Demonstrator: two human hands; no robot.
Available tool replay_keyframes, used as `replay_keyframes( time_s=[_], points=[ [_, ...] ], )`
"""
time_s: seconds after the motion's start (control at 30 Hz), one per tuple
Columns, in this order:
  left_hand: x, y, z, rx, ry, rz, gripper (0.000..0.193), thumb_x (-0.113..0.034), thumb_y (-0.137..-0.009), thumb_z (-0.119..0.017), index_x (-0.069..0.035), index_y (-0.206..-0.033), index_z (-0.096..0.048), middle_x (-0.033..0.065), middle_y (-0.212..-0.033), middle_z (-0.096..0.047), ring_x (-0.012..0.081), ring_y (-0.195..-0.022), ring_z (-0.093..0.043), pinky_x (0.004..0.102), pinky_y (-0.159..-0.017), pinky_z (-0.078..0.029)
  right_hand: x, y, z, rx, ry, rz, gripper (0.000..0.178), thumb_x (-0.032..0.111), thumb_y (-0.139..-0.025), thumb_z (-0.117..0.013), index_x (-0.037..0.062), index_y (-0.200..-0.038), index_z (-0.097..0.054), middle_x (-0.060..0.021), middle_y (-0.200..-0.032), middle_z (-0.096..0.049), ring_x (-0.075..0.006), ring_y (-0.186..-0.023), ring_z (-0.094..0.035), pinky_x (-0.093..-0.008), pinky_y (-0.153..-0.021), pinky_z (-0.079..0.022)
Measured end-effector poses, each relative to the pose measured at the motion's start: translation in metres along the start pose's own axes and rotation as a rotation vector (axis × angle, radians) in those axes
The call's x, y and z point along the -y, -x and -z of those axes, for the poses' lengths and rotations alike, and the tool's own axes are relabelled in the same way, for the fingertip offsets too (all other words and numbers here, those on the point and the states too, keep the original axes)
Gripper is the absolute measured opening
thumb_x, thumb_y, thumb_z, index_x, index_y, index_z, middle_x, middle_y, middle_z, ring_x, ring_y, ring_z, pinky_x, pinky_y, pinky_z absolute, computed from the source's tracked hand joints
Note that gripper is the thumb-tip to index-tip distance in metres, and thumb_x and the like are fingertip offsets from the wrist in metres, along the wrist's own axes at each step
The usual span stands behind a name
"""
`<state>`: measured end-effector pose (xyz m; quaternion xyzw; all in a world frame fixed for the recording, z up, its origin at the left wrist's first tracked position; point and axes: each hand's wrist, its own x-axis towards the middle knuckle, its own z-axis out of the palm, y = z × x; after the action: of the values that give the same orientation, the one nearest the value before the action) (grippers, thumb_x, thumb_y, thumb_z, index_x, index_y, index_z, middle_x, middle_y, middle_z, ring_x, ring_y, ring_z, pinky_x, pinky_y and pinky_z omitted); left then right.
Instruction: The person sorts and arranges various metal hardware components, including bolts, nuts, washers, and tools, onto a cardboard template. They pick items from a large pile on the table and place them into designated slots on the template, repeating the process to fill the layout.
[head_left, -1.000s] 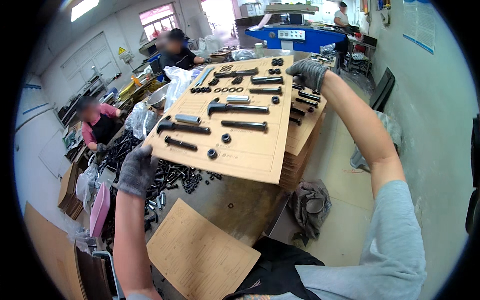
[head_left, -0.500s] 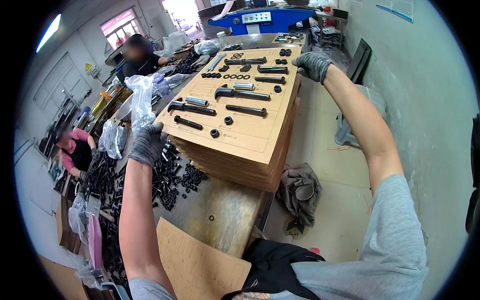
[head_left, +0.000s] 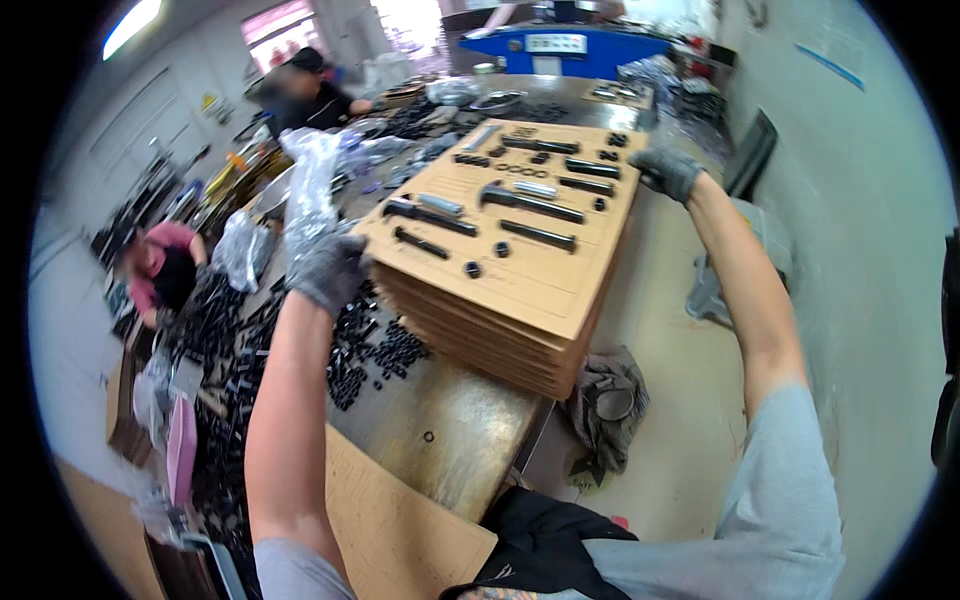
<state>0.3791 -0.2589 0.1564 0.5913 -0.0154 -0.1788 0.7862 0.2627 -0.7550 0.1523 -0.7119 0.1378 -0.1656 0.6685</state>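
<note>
A brown cardboard sheet (head_left: pixel 520 285) lies on top of a tall stack of similar sheets (head_left: pixel 470 345). Fixed on it are rows of black bolts (head_left: pixel 538 236), black nuts (head_left: pixel 473 269), silver sleeves (head_left: pixel 440 205), flat rings and a small wrench (head_left: pixel 482 137). My left hand (head_left: pixel 330 270), in a grey knit glove, is closed on the sheet's near left corner. At the far right corner my right hand (head_left: pixel 668 172), gloved alike, has its fingers closed around the edge. Motion blurs both hands slightly, and the fingers under the sheet are hidden.
Loose black bolts and nuts (head_left: pixel 385 350) cover the metal table (head_left: pixel 450 420) at left. Another cardboard sheet (head_left: pixel 400 520) lies close to my body. Two co-workers (head_left: pixel 165 265) sit at left. A grey cloth (head_left: pixel 608 400) hangs beside the stack; a stool (head_left: pixel 710 290) stands by the wall.
The whole view has shifted, so the stack and both hands appear slightly farther right and lower. Each hand stays at the same corner of the sheet.
</note>
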Motion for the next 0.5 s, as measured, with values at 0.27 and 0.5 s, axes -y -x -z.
replay_keyframes(
  time_s=[0.27,0.5],
  points=[
    [-0.005,0.039,0.05,0.016,-0.545,-0.358,0.02,-0.01,-0.084,-0.06,-0.007,-0.102,-0.055,0.0099,-0.097,-0.061,0.0197,-0.085,-0.063,0.0311,-0.069,-0.054,0.028,0.037,-0.065,-0.08,0.497,0.152,0.046,0.023,-0.081,-0.069,0.0099,-0.119,-0.047,-0.0029,-0.073,-0.055,-0.0115,-0.048,-0.047,-0.0249,-0.039,-0.039],
    [0.043,0.268,0.164,-0.28,-0.252,-0.214,0.065,-0.024,-0.085,-0.065,0.004,-0.137,-0.037,0.0192,-0.129,-0.053,0.0244,-0.109,-0.058,0.0314,-0.089,-0.049,0.034,0.044,0.032,-0.311,0.87,0.676,0.035,0.037,-0.094,-0.058,0.0106,-0.116,-0.064,-0.0007,-0.09,-0.063,-0.0085,-0.071,-0.055,-0.0214,-0.06,-0.042]
  ],
)
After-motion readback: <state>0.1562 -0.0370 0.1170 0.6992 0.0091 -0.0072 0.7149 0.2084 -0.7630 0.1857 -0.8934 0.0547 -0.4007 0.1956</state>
